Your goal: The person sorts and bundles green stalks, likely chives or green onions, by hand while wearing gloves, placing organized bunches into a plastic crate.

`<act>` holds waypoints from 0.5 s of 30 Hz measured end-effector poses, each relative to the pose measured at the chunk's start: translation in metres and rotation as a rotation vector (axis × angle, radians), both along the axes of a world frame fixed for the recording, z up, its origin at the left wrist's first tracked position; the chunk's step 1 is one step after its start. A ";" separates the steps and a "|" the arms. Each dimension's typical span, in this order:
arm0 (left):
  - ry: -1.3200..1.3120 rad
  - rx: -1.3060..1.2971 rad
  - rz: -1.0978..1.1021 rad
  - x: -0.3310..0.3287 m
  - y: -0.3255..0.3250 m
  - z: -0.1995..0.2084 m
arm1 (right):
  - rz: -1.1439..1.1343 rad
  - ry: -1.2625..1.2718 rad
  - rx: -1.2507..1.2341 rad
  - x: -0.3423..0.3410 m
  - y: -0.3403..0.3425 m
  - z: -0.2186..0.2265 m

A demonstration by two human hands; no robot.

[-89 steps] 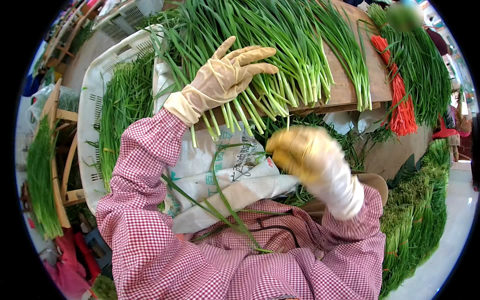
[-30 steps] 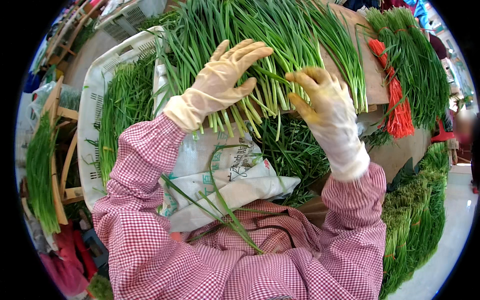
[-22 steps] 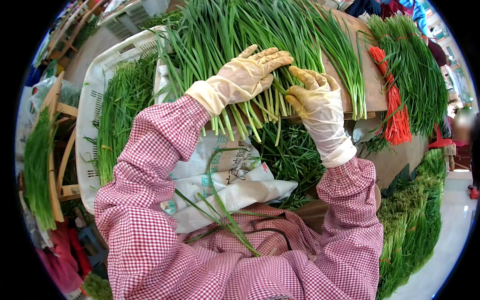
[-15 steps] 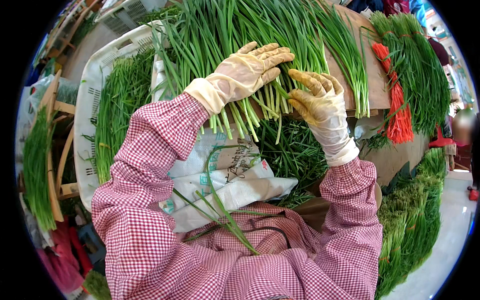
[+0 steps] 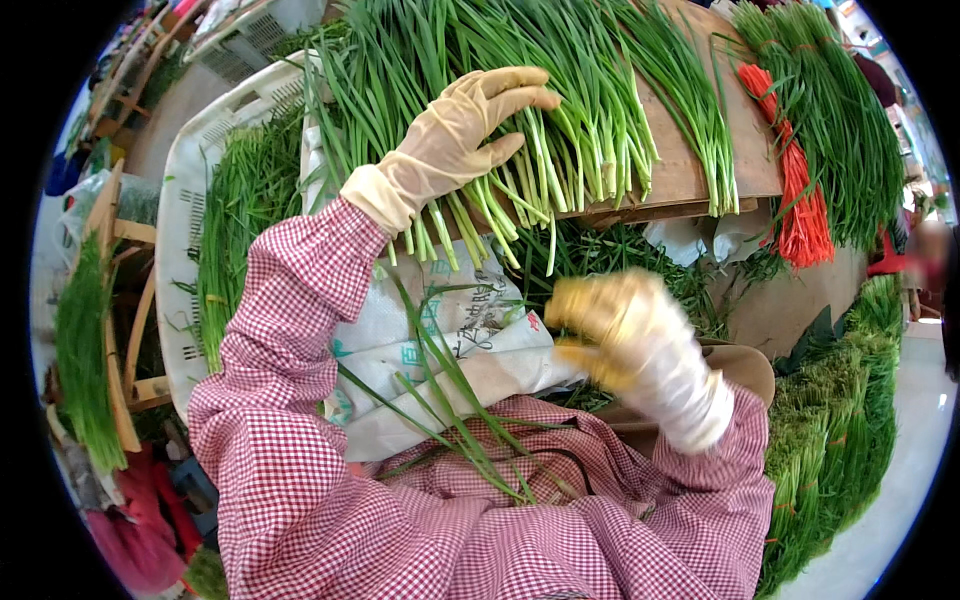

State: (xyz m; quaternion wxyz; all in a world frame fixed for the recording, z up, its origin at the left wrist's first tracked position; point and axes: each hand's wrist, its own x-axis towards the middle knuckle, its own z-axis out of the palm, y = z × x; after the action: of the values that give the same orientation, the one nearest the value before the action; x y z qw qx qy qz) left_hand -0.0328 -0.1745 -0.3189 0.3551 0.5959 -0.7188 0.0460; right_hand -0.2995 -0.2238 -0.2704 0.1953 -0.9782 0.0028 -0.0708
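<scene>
My left hand (image 5: 462, 130), in a thin cream glove, lies over a heap of garlic chives (image 5: 590, 110) with its fingers stretched out. The pale cut ends of the chives point toward me past the edge of a wooden board (image 5: 668, 140). Lower and to the right, my right hand (image 5: 625, 330), in a yellow-stained glove, is smeared by motion above my lap, apart from the heap; its fingers do not show clearly. Loose chive leaves (image 5: 465, 435) lie across a white woven sack (image 5: 455, 385) and my checked apron.
A white plastic crate (image 5: 180, 180) of chives stands at left. Orange-red tie strips (image 5: 800, 215) hang at the board's right edge, beside chive bundles (image 5: 850, 150). More tied bundles (image 5: 830, 450) lie at lower right. Loose leaf scraps (image 5: 620, 255) fill the space under the board.
My right hand has moved from the chive ends down toward my lap. My left hand has shifted slightly left over the heap. More loose leaves now lie over the sack and apron.
</scene>
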 end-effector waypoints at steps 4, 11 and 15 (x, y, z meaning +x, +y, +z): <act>-0.184 0.092 0.035 -0.005 0.006 0.009 | -0.132 -0.368 -0.233 0.058 -0.030 -0.006; -0.430 0.103 0.128 0.003 0.015 0.005 | -0.216 -0.393 -0.279 0.063 -0.053 -0.046; -0.453 0.052 0.144 0.010 0.026 0.004 | -0.213 -0.397 -0.261 0.061 -0.057 -0.048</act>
State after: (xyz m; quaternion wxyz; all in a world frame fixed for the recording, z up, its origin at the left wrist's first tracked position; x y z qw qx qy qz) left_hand -0.0225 -0.1490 -0.3148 0.1653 0.6291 -0.7365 0.1854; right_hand -0.2383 -0.2804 -0.3189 0.0555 -0.9562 0.0583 -0.2813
